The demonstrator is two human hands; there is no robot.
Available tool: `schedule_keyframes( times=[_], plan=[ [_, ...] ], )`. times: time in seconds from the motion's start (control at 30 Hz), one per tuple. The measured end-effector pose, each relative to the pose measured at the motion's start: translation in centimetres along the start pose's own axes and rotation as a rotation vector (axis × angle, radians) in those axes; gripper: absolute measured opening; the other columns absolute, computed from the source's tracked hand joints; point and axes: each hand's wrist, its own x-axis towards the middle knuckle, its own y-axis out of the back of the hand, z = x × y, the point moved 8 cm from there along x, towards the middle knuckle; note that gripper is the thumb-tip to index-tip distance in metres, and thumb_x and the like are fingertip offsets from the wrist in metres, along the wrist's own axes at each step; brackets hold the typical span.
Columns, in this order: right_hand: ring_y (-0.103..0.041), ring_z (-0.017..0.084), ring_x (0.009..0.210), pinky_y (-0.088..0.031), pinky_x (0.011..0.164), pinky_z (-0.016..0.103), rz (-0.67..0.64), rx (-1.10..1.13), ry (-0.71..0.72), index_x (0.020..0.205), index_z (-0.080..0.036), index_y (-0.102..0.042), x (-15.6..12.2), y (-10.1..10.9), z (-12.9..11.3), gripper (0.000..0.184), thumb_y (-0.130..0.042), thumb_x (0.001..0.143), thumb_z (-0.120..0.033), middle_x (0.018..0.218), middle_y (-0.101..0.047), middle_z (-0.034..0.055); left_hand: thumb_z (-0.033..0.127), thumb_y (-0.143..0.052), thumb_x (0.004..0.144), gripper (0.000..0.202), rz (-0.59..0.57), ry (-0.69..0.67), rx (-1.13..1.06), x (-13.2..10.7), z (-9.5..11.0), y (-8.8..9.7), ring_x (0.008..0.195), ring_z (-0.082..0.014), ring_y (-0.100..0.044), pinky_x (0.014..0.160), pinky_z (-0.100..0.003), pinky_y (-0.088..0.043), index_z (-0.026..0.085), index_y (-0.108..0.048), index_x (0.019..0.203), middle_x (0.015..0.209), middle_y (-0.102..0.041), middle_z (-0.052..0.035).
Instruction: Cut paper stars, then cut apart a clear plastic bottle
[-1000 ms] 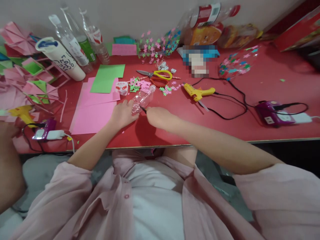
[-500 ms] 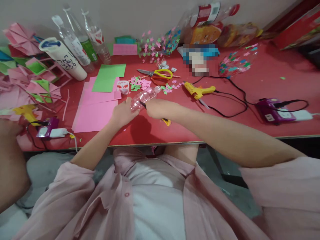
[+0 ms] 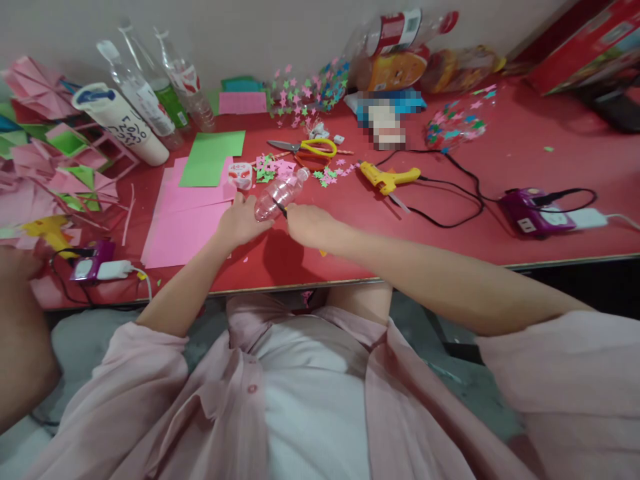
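A clear plastic bottle [image 3: 281,195] lies tilted on the red table, its neck pointing away to the right. My left hand [image 3: 241,223] grips the bottle's base end. In my right hand [image 3: 310,227] is a utility knife [image 3: 281,209], its dark front end against the bottle's side; a bit of yellow handle shows below the hand. Whether the blade has pierced the plastic I cannot tell. Just beyond the bottle lie a torn-off red and white label [image 3: 241,175] and small pink and green paper stars [image 3: 276,167]. Yellow-handled scissors [image 3: 305,147] rest behind them.
Pink paper sheets [image 3: 187,220] and a green sheet [image 3: 213,159] lie left. A yellow glue gun [image 3: 390,177] with a black cord and a purple power socket [image 3: 537,212] are right. Bottles [image 3: 187,77] stand at the back. A co-worker's arm [image 3: 23,333] is at far left.
The view has shifted slightly. My right hand has moved a little against the bottle, and more of the knife's dark front end shows while less of its yellow end does. My left hand keeps its hold.
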Motion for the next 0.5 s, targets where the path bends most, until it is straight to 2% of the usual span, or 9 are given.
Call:
schedule_keyframes(
  times=[0.1,0.17,0.27,0.3,0.33,0.43,0.5],
  plan=[
    [-0.066,0.028,0.096,-0.047,0.073,0.034,0.031,0.029,-0.026,0.118,-0.005,-0.056,0.0,-0.6,0.4,0.036,-0.034,0.089,-0.009,0.104,-0.069,0.0227,0.053,-0.058,0.075,0.048,0.021,0.049,0.055,-0.1,0.1,0.0,0.104,-0.0323,-0.062,0.084,-0.043,-0.051,0.019,-0.053,0.108,0.114,-0.06,-0.0156],
    [-0.067,0.027,0.093,-0.047,0.071,0.033,0.014,0.034,-0.043,0.116,-0.005,-0.056,0.2,-0.6,0.6,0.036,-0.033,0.089,-0.008,0.104,-0.069,0.0229,0.049,-0.057,0.077,0.046,0.041,0.056,0.091,-0.4,1.0,0.1,0.104,-0.0337,-0.062,0.083,-0.043,-0.051,0.017,-0.053,0.11,0.114,-0.059,-0.0172],
    [-0.068,0.025,0.082,-0.047,0.064,0.03,-0.159,0.037,-0.097,0.107,-0.006,-0.062,0.2,-1.4,1.0,0.031,-0.04,0.085,-0.008,0.095,-0.071,0.0208,0.04,-0.054,0.078,0.044,0.079,0.022,0.157,-0.8,2.4,0.4,0.106,-0.0369,-0.061,0.081,-0.045,-0.051,0.012,-0.052,0.113,0.116,-0.057,-0.0208],
    [-0.068,0.025,0.08,-0.047,0.063,0.03,-0.179,0.031,-0.1,0.106,-0.006,-0.062,0.1,-1.4,1.1,0.03,-0.041,0.084,-0.008,0.093,-0.071,0.0202,0.039,-0.053,0.08,0.043,0.082,0.016,0.165,-0.9,2.6,0.4,0.107,-0.0372,-0.061,0.082,-0.046,-0.05,0.012,-0.052,0.114,0.117,-0.056,-0.0215],
    [-0.068,0.025,0.081,-0.047,0.063,0.03,-0.158,0.021,-0.089,0.107,-0.006,-0.062,0.0,-1.1,1.0,0.031,-0.041,0.085,-0.008,0.093,-0.071,0.02,0.041,-0.052,0.08,0.044,0.069,0.032,0.151,-0.8,2.4,0.3,0.105,-0.0367,-0.061,0.082,-0.046,-0.05,0.012,-0.052,0.113,0.117,-0.056,-0.0216],
    [-0.067,0.027,0.092,-0.048,0.071,0.033,0.011,-0.005,-0.017,0.117,-0.005,-0.057,-0.2,0.0,0.6,0.036,-0.037,0.087,-0.009,0.101,-0.07,0.0216,0.049,-0.052,0.079,0.048,0.015,0.075,0.097,-0.4,1.2,0.2,0.104,-0.035,-0.063,0.085,-0.045,-0.05,0.013,-0.053,0.11,0.114,-0.059,-0.0201],
    [-0.067,0.029,0.096,-0.048,0.073,0.035,0.033,0.009,-0.004,0.119,-0.004,-0.055,-0.2,-0.3,0.6,0.036,-0.037,0.089,-0.009,0.103,-0.069,0.0227,0.052,-0.053,0.079,0.047,-0.006,0.067,0.076,0.0,0.5,0.2,0.104,-0.0339,-0.063,0.086,-0.044,-0.05,0.014,-0.055,0.107,0.113,-0.061,-0.0184]
  ],
)
